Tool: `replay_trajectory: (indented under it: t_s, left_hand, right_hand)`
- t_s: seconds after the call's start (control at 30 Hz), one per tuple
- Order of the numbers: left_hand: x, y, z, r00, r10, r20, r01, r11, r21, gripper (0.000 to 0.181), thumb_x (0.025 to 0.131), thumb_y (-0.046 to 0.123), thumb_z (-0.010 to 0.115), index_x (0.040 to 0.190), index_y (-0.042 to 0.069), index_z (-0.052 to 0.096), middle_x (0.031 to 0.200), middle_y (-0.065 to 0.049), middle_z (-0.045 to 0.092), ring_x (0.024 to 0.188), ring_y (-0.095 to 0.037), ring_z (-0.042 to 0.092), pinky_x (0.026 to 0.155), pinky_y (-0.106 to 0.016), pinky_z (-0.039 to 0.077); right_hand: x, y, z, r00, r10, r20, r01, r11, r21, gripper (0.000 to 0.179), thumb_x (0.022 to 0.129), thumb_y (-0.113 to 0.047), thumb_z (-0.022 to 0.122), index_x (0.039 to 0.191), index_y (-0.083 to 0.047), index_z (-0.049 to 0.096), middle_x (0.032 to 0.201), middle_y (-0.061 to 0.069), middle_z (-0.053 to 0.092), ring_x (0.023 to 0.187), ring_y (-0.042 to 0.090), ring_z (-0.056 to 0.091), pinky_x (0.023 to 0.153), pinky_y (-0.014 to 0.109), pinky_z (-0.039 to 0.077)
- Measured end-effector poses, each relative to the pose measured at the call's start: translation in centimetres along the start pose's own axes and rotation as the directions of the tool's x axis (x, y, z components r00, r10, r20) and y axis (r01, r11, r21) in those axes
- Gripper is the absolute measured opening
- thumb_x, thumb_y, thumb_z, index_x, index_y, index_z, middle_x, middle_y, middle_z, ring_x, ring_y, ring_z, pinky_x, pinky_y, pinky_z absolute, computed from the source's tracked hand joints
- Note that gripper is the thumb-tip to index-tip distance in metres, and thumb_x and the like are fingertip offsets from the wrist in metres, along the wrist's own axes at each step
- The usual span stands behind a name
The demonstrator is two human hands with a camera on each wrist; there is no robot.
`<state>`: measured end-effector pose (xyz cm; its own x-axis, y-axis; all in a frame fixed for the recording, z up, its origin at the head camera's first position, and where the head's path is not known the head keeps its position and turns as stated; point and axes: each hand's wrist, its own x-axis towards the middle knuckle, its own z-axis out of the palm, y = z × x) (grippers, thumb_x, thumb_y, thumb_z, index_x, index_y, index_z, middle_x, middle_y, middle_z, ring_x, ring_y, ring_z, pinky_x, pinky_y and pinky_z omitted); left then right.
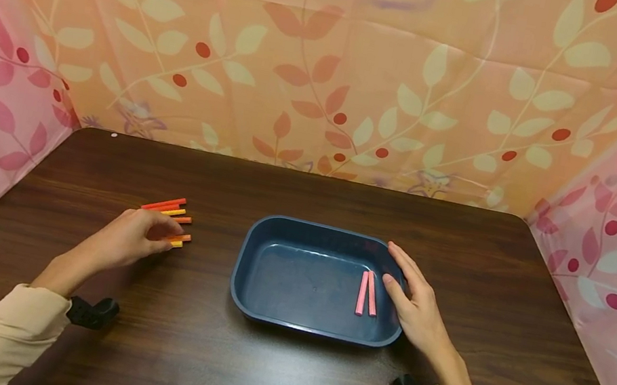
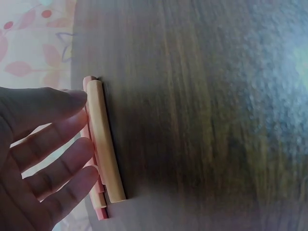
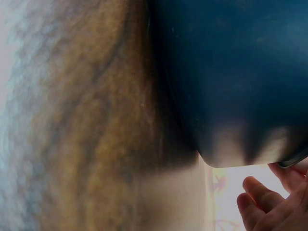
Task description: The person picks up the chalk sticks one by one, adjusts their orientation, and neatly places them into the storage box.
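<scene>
On the left of the table, my left hand point(image 1: 133, 237) reaches over a loose group of red, orange and yellow sticks point(image 1: 165, 204). In the left wrist view its fingers spread apart, and the thumb and fingertips come right up to a pale orange stick point(image 2: 103, 139) with others behind it. A dark blue tray point(image 1: 285, 323) stands at the middle of the table. My right hand point(image 1: 420, 312) holds the tray's right wall, thumb over the rim and other fingers outside. Two pink sticks point(image 1: 366, 293) lie side by side in the tray, near that hand.
The dark wooden table point(image 1: 179, 362) is bounded by an orange patterned cloth point(image 1: 297, 115) at the back and pink cloths at both sides. A tiny white spot point(image 1: 114, 135) shows at the back left edge. Black straps sit on both wrists.
</scene>
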<state>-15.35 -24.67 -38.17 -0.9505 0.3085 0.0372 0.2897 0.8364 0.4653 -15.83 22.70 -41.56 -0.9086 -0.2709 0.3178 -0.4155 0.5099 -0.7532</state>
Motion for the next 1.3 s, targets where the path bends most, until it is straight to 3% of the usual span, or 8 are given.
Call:
replay_trajectory:
  t_s: [0.17,0.47,0.6,0.77,0.97,1.3]
  left_hand:
    - [-0.07,-0.16,0.09,1.000,0.005,0.009,-0.006,1.000,0.017,0.021,0.081,0.004,0.077,0.101,0.004,0.075,0.101,-0.014,0.074,0.092,-0.034,0.065,0.081,-0.052,0.050]
    - [-0.04,-0.39,0.18,0.999,0.013,0.046,-0.015,0.999,0.040,0.024,0.080,0.000,0.076,0.103,0.002,0.075,0.102,-0.013,0.074,0.097,-0.036,0.064,0.085,-0.057,0.049]
    - [-0.13,-0.36,0.23,0.999,0.019,0.050,-0.021,0.999,0.032,0.024,0.079,-0.001,0.077,0.102,0.003,0.074,0.099,-0.010,0.074,0.087,-0.027,0.064,0.078,-0.047,0.051]
    - [-0.14,-0.40,0.34,0.996,0.024,0.080,-0.026,0.999,0.024,0.020,0.078,-0.002,0.077,0.097,0.004,0.074,0.089,-0.003,0.071,0.074,-0.014,0.053,0.066,-0.031,0.044]
    - [-0.17,-0.38,0.12,0.992,0.011,0.127,-0.016,0.999,0.039,0.019,0.079,-0.002,0.077,0.096,0.006,0.073,0.089,-0.003,0.070,0.075,-0.015,0.055,0.068,-0.033,0.048]
    - [-0.23,-0.29,-0.06,0.988,0.008,0.151,-0.017,0.998,0.058,0.018,0.081,-0.001,0.074,0.099,0.004,0.073,0.085,0.001,0.067,0.070,-0.011,0.051,0.063,-0.026,0.044]
  right_hand:
    - [-0.01,-0.09,-0.04,1.000,0.002,0.003,-0.002,1.000,0.003,0.050,0.100,-0.009,0.055,0.148,-0.003,0.044,0.155,0.020,0.041,0.144,0.028,0.037,0.108,0.001,0.019]
    - [0.03,-0.27,-0.07,1.000,-0.001,0.003,0.001,1.000,0.015,0.049,0.100,-0.008,0.054,0.148,-0.002,0.044,0.154,0.021,0.040,0.142,0.042,0.036,0.108,0.000,0.019]
    - [0.00,-0.26,-0.08,1.000,0.003,0.005,-0.003,1.000,0.013,0.049,0.100,-0.008,0.054,0.148,-0.003,0.044,0.155,0.020,0.040,0.143,0.040,0.036,0.108,0.000,0.019]
    - [0.02,-0.22,-0.10,1.000,0.010,0.007,-0.010,1.000,0.009,0.050,0.100,-0.009,0.055,0.148,-0.004,0.043,0.155,0.018,0.040,0.143,0.038,0.036,0.108,0.000,0.019]
    - [0.00,-0.18,-0.12,1.000,0.011,0.008,-0.011,1.000,0.007,0.050,0.100,-0.009,0.055,0.149,-0.004,0.043,0.155,0.018,0.040,0.142,0.039,0.036,0.108,0.000,0.019]
    - [0.01,-0.05,-0.03,1.000,-0.001,0.004,0.001,1.000,0.014,0.050,0.100,-0.008,0.055,0.148,-0.003,0.044,0.155,0.019,0.041,0.142,0.038,0.037,0.109,0.001,0.020]
